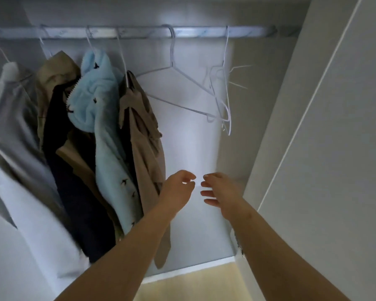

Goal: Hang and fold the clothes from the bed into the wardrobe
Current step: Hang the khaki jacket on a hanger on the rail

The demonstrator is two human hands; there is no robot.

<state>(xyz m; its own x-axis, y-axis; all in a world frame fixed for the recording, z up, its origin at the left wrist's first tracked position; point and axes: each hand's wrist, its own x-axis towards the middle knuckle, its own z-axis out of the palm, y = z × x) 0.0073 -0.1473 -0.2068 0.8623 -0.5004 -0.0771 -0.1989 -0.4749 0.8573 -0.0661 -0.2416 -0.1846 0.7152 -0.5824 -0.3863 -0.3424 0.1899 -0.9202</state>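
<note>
Several clothes (pixel 104 127) hang bunched at the left end of the wardrobe (pixel 193 148) rail (pixel 139 32), leaving its right end free; overlap hides their count. Empty hangers (pixel 171 55) wait there, blurred. Your left hand (pixel 178 189) and right hand (pixel 218 190) are raised below them, fingers loosely open, holding nothing. Bed and any remaining laundry: out of view.

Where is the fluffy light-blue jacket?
The light-blue jacket hangs from the rail, left of centre in the head view, between a dark garment and a tan coat, left of the empty hangers.
</note>
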